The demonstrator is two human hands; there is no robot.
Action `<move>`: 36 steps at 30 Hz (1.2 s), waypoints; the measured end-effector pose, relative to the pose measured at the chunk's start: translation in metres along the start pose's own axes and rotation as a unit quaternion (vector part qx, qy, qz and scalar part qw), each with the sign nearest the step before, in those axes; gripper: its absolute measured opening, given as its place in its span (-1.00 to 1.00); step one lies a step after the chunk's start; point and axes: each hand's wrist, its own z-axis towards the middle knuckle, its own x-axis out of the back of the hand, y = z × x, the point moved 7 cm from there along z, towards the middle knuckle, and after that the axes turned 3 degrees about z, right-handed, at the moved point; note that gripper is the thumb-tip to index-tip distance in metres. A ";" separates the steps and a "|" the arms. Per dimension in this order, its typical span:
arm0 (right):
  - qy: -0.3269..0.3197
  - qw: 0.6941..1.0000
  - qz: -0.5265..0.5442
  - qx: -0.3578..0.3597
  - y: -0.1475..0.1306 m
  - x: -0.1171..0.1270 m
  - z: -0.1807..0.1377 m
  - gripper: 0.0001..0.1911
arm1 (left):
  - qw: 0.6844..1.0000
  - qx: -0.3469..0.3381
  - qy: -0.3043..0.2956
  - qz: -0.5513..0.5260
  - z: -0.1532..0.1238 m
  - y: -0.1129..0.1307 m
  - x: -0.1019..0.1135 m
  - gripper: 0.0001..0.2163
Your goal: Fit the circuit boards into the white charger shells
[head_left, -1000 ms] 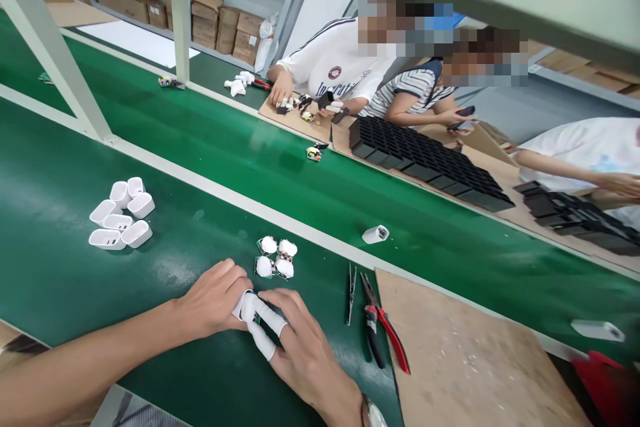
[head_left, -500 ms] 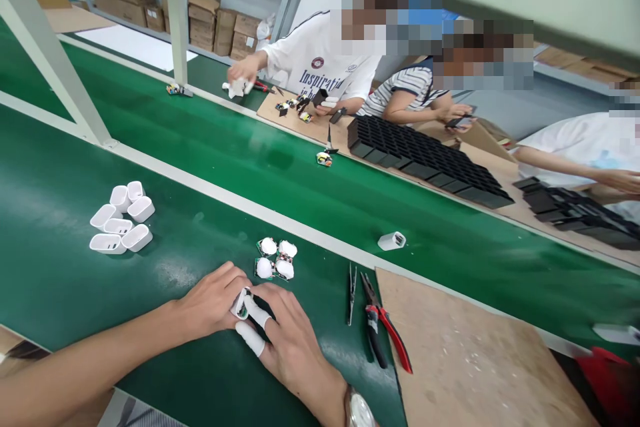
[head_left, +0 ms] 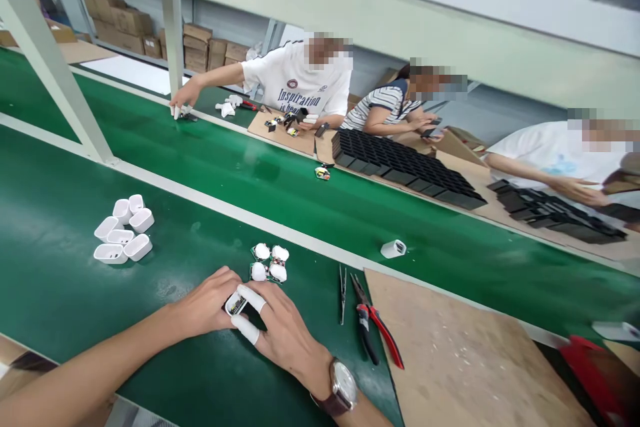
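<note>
My left hand (head_left: 207,300) is closed around a small white plastic housing (head_left: 229,309), its open end facing up. Inside the housing shows a circuit board (head_left: 237,305) with small parts. White finger cots cover the thumb and index finger of my right hand (head_left: 286,323), which pinch the housing at its rim. Just beyond my hands lies a cluster of several circuit boards (head_left: 270,263) topped with white pads or blobs. To the left, several white housings (head_left: 123,230) stand grouped with their openings up.
Tweezers (head_left: 343,295) and red-black pliers (head_left: 373,320) lie right of my hands, beside a brown board (head_left: 465,353). Another white housing (head_left: 393,249) sits on the green belt (head_left: 250,173). Across it, co-workers sit by black cases (head_left: 405,163). A slanted post (head_left: 60,67) rises at left.
The view has tilted upward. More of the board inside the housing shows, and my right index finger has shifted to the rim. A co-worker's hand across the belt has reached left to a small part.
</note>
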 end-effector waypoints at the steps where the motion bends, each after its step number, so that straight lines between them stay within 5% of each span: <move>1: 0.004 1.000 -0.003 0.001 0.000 0.000 0.001 -0.75 | 1.000 -0.004 0.004 0.004 0.000 0.001 0.000 -0.83; 5: 0.004 1.000 -0.008 0.005 -0.001 -0.001 0.006 -0.88 | 0.999 -0.023 0.014 0.023 0.002 0.005 0.001 -0.86; 8: 0.008 0.999 0.032 -0.042 0.007 0.003 0.006 -0.78 | 1.000 -0.016 0.009 0.024 0.000 0.007 0.007 -0.86; 13: 0.090 0.995 0.006 -0.039 0.023 0.025 -0.001 -0.63 | 0.999 0.031 0.022 0.028 -0.019 0.013 0.031 -0.34; 18: 0.149 0.986 0.009 -0.072 0.052 0.036 -0.014 -0.70 | 0.988 -0.057 0.053 0.132 -0.034 0.036 0.031 -0.87; 25: 0.153 0.983 -0.026 -0.094 0.073 0.054 -0.032 -0.66 | 0.988 -0.068 0.051 0.127 -0.030 0.056 0.026 -0.88; 30: 0.060 0.996 -0.052 -0.036 0.068 0.038 -0.039 -0.48 | 0.992 -0.034 0.036 0.117 0.032 0.024 0.063 -0.88; 36: 0.069 0.989 -0.096 -0.084 0.050 0.021 -0.051 -0.90 | 0.956 0.125 0.107 0.243 0.146 -0.081 0.147 -0.86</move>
